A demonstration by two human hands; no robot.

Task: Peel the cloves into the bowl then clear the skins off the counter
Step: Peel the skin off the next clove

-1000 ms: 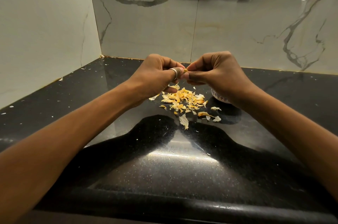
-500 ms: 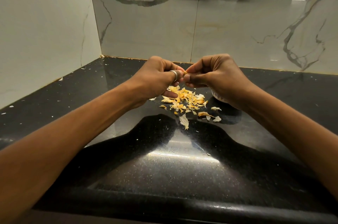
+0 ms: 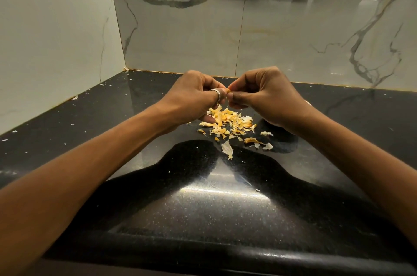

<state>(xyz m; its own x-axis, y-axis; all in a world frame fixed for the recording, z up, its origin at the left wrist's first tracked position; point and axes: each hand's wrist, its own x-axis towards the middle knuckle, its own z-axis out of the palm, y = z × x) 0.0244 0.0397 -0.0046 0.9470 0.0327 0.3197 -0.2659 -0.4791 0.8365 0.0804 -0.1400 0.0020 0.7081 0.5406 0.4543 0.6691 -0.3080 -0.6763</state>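
**Mid-peel and the counter's a mess**

Both hands are up off the counter, knuckles nearly touching. My left hand (image 3: pixel 191 98) (the one with the ring (image 3: pixel 216 93)) has its fingertips pinched on a small clove (image 3: pixel 228 90). My right hand (image 3: pixel 268 97) is pinched onto the same clove from the other side. Thumb and forefinger are tight on what I think is a flap of its skin, but it's too tiny to say for sure. So the clove sits in the air between my fingertips, right above the pile.

Progress-wise, there's a decent heap of yellowish papery skins (image 3: pixel 228 122) on the black counter (image 3: pixel 203 208) just under my hands. A few bigger bits lie closer to me, and pale flecks are scattered out left toward the wall. Going by that, I'd guess a good few cloves are already done. The bowl is hidden behind my right hand, so I can't count what's in it. I don't see any unpeeled cloves waiting on the counter, so this may be one of the last. No promises though.

What's left is to finish this one and drop it in the bowl. The whole clean-up half isn't started, every skin is on the counter.
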